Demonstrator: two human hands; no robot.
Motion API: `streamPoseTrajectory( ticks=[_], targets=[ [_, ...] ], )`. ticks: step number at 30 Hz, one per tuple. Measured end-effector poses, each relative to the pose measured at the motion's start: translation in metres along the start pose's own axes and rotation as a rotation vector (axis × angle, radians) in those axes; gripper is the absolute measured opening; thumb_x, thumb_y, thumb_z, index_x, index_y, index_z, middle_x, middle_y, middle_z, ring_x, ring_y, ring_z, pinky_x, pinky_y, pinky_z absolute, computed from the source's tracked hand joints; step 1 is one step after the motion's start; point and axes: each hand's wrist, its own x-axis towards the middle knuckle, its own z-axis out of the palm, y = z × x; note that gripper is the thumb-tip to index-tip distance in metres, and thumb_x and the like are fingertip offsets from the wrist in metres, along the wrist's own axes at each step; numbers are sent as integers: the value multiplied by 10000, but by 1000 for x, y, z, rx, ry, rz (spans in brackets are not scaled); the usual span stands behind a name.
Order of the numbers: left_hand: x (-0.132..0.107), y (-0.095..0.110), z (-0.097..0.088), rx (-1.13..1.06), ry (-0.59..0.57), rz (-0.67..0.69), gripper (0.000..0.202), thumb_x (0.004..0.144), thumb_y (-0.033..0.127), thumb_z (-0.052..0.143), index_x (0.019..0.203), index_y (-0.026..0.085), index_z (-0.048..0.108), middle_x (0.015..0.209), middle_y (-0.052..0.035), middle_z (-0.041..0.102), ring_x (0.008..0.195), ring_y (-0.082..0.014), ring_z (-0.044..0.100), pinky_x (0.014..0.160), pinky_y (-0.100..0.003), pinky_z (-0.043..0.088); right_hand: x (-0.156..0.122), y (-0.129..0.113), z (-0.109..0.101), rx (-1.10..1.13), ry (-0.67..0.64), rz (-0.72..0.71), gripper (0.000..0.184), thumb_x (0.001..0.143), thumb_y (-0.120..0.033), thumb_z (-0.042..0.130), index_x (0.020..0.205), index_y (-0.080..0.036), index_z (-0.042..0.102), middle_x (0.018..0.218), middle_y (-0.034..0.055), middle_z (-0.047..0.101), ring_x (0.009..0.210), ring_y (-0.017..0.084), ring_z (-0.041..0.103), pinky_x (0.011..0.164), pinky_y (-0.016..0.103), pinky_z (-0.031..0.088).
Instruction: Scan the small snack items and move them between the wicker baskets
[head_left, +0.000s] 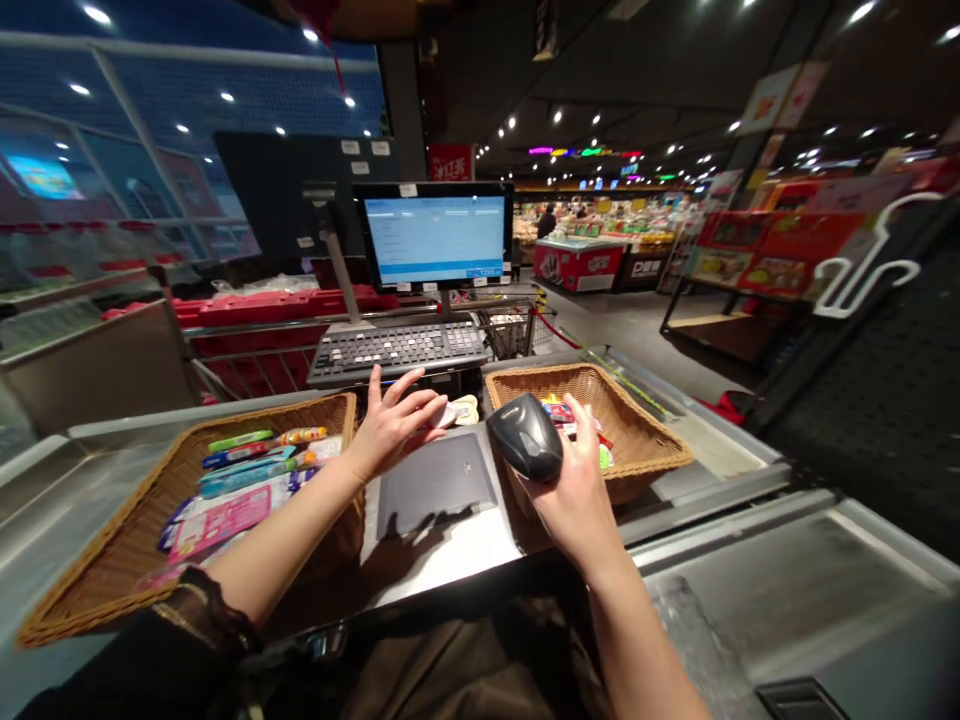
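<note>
My right hand point(581, 495) is wrapped round a black handheld barcode scanner point(525, 437), raised at the left side of a wicker basket point(649, 440). Inside that basket, partly hidden by the hand, lie small colourful packets. My left hand point(397, 422) hovers just in front of a black keyboard point(401, 347), its fingers spread. By its fingertips are a small whitish item point(448, 414) and a pale yellow-edged piece point(466, 409); whether the fingers touch them I cannot tell. Below the left hand is a flat grey pad point(435, 485) on the counter.
A larger wicker basket point(97, 545) at left holds several colourful tubes and a pink packet point(225, 522). A lit monitor point(435, 238) stands behind the keyboard. Metal counter troughs point(832, 565) extend right. A white hook point(862, 265) hangs at the right; shopping carts point(502, 325) stand beyond.
</note>
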Motion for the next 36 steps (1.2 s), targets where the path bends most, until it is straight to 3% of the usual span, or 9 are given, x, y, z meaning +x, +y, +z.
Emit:
streamPoseTrajectory(
  ticks=[4,8,14,18,21,24,32,36],
  targets=[
    [38,33,33,-108,2,62,367,920,427,634,1261,291,659,1183,-78,729,1384,-330,460,1195,-709,70,12,28,-32,-37,160,97,374,782,-258,653,1133,-129,660,1551,217,329,1479,404,298,1207,634,244],
    [77,73,75,-230,-82,123,357,917,435,639,1229,264,670,1181,-100,723,1380,-353,449,1155,-749,122,13,62,-60,-109,262,152,363,762,-212,660,1118,-144,676,1532,194,365,1485,368,298,1215,583,272],
    [122,120,134,-311,-385,72,199,843,381,712,1004,266,741,1128,-96,721,1348,-385,455,1079,-793,207,-1,106,-81,-158,309,215,334,746,-231,673,1071,-159,701,1494,179,402,1471,357,329,1220,567,273],
    [132,139,160,-340,-563,-1,166,820,403,707,872,252,750,1126,-100,723,1290,-390,498,1018,-725,353,-10,122,-87,-165,289,234,401,747,-302,702,1130,-183,700,1526,169,360,1463,371,340,1213,570,289],
    [131,147,169,-306,-649,12,173,794,378,707,812,211,751,1050,-120,741,1215,-387,546,945,-595,460,-12,122,-87,-155,301,269,422,757,-311,690,1161,-186,689,1529,168,355,1470,368,330,1221,561,281],
    [130,151,170,-267,-691,47,151,801,289,659,779,173,753,959,-141,750,1121,-381,592,898,-554,480,-12,117,-85,-146,305,290,419,776,-305,668,1169,-159,679,1507,184,376,1486,357,305,1231,533,275],
    [133,156,166,-210,-739,115,205,820,302,661,942,164,751,1080,-180,720,1100,-390,605,977,-652,418,-9,110,-74,-126,272,299,344,774,-242,659,1104,-153,693,1441,191,464,1501,341,277,1228,540,276],
    [132,159,165,-171,-738,149,202,845,302,642,957,170,746,1110,-174,712,1137,-374,587,1058,-695,324,-9,106,-71,-108,272,315,307,770,-241,656,1056,-137,700,1437,210,466,1502,355,269,1219,557,278]
  ],
)
